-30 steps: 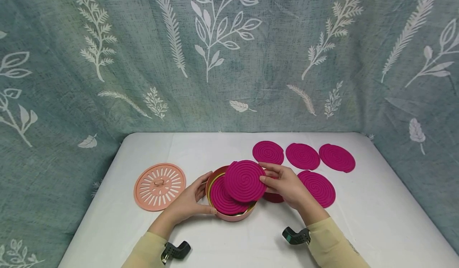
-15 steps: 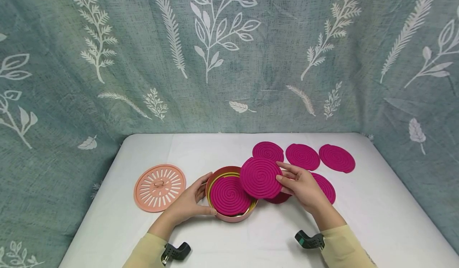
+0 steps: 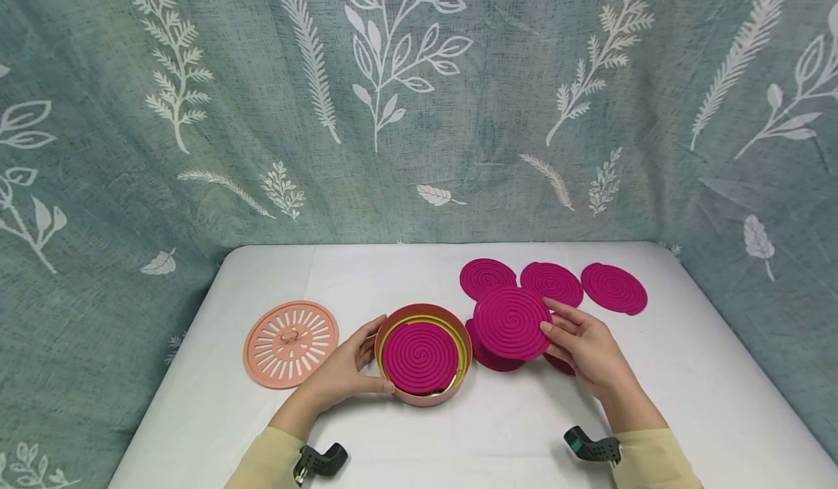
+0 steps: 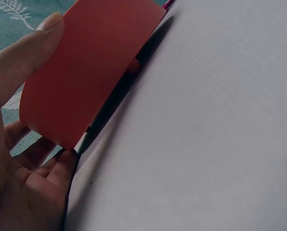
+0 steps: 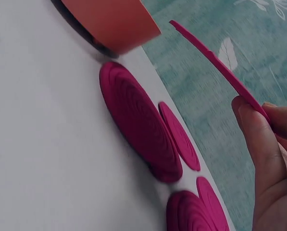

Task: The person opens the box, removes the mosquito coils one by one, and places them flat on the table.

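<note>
My left hand [image 3: 347, 372] grips the near-left side of a round coral container [image 3: 428, 400], its thumb on the front wall and its fingers behind. The left wrist view shows the container's smooth outer wall [image 4: 90, 67] between thumb and fingers. Inside it lies a magenta spiral coaster [image 3: 420, 358], ringed by a yellow inner edge. Right of the container, my right hand [image 3: 585, 351] pinches another magenta spiral coaster [image 3: 513, 323] by its right edge, raised above the table. The right wrist view shows this thin coaster [image 5: 220, 67] edge-on between thumb and fingers.
Beneath the held coaster, a coaster [image 3: 489, 362] and another [image 3: 559, 364] lie partly hidden. Behind them is a row of coasters [image 3: 614, 289] on the white table [image 3: 366, 445]. A slotted coral lid [image 3: 257, 369] with a small ring handle lies left.
My right hand has carried the pinched coaster rightward, from above the container to above the coasters on the table, uncovering the coaster inside. My left hand keeps its hold on the container.
</note>
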A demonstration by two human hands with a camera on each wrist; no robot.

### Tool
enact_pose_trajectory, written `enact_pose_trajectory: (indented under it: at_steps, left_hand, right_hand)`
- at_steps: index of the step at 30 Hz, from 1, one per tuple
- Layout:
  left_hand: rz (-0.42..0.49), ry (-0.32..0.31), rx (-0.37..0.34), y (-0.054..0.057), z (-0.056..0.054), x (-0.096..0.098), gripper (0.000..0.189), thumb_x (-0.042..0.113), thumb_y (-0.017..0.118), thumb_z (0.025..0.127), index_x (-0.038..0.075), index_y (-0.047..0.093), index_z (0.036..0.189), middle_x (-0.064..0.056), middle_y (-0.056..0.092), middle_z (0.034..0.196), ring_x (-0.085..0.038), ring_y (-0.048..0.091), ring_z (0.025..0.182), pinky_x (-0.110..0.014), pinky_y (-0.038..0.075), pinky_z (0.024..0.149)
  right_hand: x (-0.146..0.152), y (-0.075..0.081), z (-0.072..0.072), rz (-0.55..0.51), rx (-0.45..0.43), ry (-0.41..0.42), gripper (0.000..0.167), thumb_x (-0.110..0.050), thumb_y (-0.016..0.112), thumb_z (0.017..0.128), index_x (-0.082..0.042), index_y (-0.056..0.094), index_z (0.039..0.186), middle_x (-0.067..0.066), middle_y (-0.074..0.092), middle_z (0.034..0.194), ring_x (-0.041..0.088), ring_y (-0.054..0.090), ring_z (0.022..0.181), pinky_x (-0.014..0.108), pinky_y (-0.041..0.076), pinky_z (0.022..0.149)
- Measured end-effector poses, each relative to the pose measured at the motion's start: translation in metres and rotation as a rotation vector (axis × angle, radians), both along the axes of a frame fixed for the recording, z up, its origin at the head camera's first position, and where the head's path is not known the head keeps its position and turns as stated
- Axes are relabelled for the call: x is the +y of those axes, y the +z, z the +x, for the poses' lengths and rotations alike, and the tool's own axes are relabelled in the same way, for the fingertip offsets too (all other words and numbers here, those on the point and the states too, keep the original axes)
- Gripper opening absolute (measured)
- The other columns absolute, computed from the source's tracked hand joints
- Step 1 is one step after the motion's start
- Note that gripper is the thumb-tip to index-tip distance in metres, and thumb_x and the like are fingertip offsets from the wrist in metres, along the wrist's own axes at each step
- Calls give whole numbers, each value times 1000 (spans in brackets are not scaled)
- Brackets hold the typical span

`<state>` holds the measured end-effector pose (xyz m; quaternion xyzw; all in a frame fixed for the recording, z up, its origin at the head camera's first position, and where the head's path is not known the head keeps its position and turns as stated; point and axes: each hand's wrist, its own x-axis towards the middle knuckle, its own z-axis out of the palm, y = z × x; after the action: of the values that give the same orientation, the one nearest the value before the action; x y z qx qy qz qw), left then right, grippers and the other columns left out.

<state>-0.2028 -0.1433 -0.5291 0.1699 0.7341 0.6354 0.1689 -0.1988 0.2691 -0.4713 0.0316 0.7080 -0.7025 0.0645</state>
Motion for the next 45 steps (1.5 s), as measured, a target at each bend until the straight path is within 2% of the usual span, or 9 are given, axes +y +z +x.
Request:
enact_pose_trajectory:
  at_steps: [6,16,25,33,37,41,45]
  left_hand:
    - [-7,8,11,1,0,1,116,17,95,65,27,26,157,2,32,156,-14,27,144,-22,28,115]
    - [6,4,11,-2,0,1,115,17,95,64,29,27,156,4,32,156,-12,26,144,-19,28,114]
    - [-8,12,10,0,0,0,114,20,95,64,33,28,155,7,30,157,-10,26,144,-19,28,114]
    - [-5,9,-1,-1,1,1,115,19,95,64,29,27,156,5,31,156,-10,26,144,-19,27,114]
    - [-2,11,0,-1,1,1,115,18,95,64,29,27,156,5,31,157,-10,26,144,-18,27,114]
    - [-13,14,12,-2,0,1,115,20,96,63,31,27,156,6,31,157,-11,27,144,-19,28,114]
    - [-20,14,20,-4,-1,0,115,22,96,64,31,28,156,5,31,157,-12,26,145,-20,28,114]
  right_hand:
    - [16,-3,6,-28,27,-8,69,-14,69,94,0,34,152,4,68,108,12,70,91,32,60,81]
    - [41,-12,14,-117,55,-60,68,-8,69,94,4,34,151,0,69,100,6,68,82,26,62,72]
    - [61,-15,20,-137,53,-113,66,-9,68,94,-2,37,151,-1,69,99,6,66,78,24,61,70]
    - [77,-18,26,-191,55,-180,69,-7,69,93,-3,35,153,-1,71,98,6,66,76,21,61,64]
    - [84,-19,28,-211,60,-217,65,-6,70,92,-8,42,150,0,71,96,7,66,73,22,61,62]
    - [91,-21,30,-267,67,-233,50,-4,70,92,-17,58,138,2,71,97,9,68,74,24,61,63]
    - [99,-24,31,-328,71,-245,49,0,67,93,-16,58,138,4,72,98,12,70,77,25,62,66]
